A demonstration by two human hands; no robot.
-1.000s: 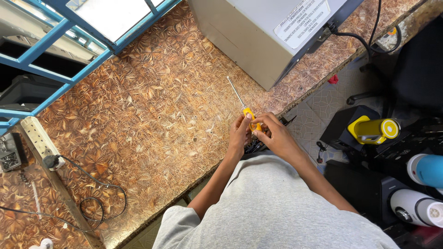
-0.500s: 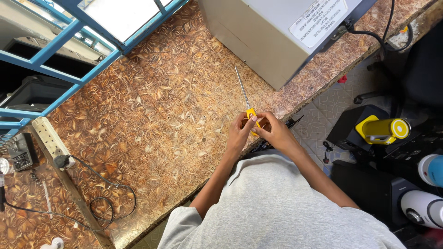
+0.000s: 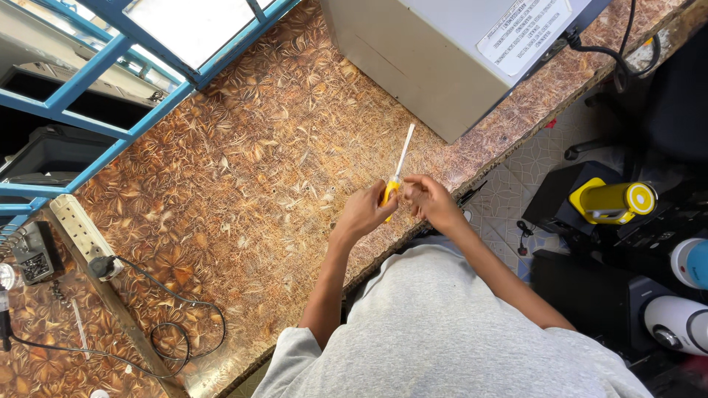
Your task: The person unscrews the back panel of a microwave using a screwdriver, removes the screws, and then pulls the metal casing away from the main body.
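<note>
The left hand (image 3: 363, 214) is closed around the yellow handle of a screwdriver (image 3: 397, 174), whose pale shaft points up and away over the table (image 3: 243, 184). The right hand (image 3: 430, 200) sits just beside it, fingers curled at the handle end; whether it grips anything I cannot tell. Both hands work right at the table's near edge, which runs diagonally past them. To the left of the hands the patterned tabletop lies open. A grey box (image 3: 442, 51) stands beyond the screwdriver tip, near but apart from it. Far left, a power strip (image 3: 85, 232) and black cable (image 3: 169, 335) lie well apart. Off the edge, on the right, stands a yellow canister (image 3: 612, 200).
</note>
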